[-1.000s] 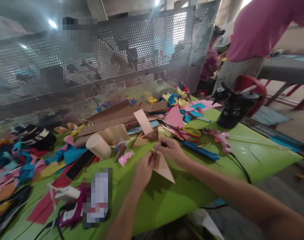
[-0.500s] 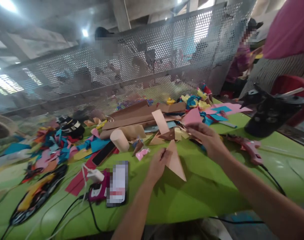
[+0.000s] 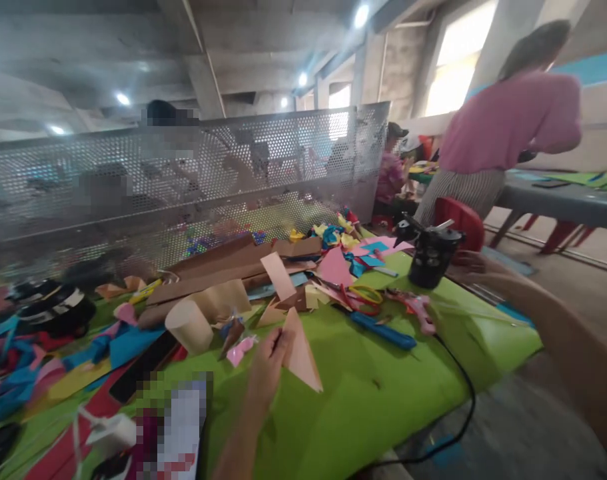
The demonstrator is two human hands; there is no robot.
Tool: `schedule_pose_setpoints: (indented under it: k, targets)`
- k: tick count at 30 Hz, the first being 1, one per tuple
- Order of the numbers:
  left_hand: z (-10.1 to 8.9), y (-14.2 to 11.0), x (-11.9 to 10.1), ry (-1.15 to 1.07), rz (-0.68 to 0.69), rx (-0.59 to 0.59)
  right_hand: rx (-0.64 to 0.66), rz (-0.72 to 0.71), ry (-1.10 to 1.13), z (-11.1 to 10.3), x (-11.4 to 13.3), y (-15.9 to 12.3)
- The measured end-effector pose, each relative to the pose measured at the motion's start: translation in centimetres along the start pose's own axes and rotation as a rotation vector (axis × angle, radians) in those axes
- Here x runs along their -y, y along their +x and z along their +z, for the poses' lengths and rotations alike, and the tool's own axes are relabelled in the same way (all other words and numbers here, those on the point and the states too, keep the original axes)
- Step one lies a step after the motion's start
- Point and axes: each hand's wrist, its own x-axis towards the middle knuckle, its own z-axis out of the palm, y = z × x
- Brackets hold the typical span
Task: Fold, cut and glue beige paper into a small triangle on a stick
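Peach paper triangle (image 3: 301, 359), seemingly folded, point upward, over the near part of the green desk (image 3: 353, 413). Grips it by the left edge, between closed fingers of the left hand (image 3: 269, 352). Holds the right hand (image 3: 469, 265) well apart, out near the black cup (image 3: 430, 263); too blurred to tell open from closed, or touching from apart. Shows a pink glue gun (image 3: 423, 315) and a blue tool (image 3: 383, 331) lying unheld to the right of the paper. Looks like a holding step, steadying the piece one-handed. Calls next, probably, for a firm but light pinch, without creasing the point, and for right-hand movement clear of the glue gun.
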Motion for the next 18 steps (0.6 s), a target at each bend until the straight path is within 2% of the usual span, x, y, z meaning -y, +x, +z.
schedule_pose_setpoints:
  k: [3,7,10,14,18]
  targets:
    - [-0.3,0.2,0.0,0.007,-0.024,-0.018,0.194,0.072,0.183,1.1,0.7,0.6]
    - [-0.6,0.9,1.0,0.025,-0.067,-0.039,0.276,0.124,0.313,2.0,0.7,0.9]
    - [-0.5,1.1,1.7,0.027,-0.078,-0.099,0.274,0.124,0.345,2.3,-0.2,1.1]
    - [-0.2,0.7,1.3,0.068,-0.083,-0.151,0.184,0.096,0.334,2.5,-1.6,1.5]
    - [0.0,0.7,0.9,0.078,-0.059,-0.114,0.194,0.062,0.333,2.8,-2.3,1.9]
